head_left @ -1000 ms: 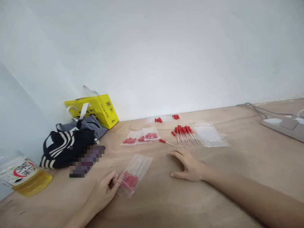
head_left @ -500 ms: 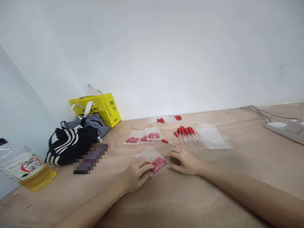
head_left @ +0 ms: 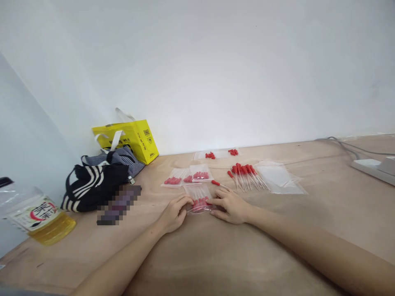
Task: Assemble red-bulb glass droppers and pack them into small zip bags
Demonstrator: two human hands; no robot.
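Note:
A clear zip bag (head_left: 199,191) holds several red-bulbed droppers and lies flat between my hands, bulbs toward me. My left hand (head_left: 173,214) grips its left edge with curled fingers. At the right edge, my right hand (head_left: 231,205) has its index finger on the bag and its thumb by the near edge. A single dropper (head_left: 216,183) rests just beyond the right fingers. Behind it to the right is a fanned pile of loose droppers (head_left: 245,170). Filled zip bags (head_left: 200,175) overlap to the left, beyond my left hand.
Flat clear bags (head_left: 277,179) lie right of the pile. Another bag with red bulbs (head_left: 210,156) lies by the wall. On the left are an oil bottle (head_left: 46,222), a black striped pouch (head_left: 89,189), a blurred dark object (head_left: 119,205) and a yellow bag (head_left: 132,139). A power strip (head_left: 376,168) sits far right.
The bag between my hands has moved slightly away from me and turned straighter. My right hand has shifted left, and its index finger now touches the bag.

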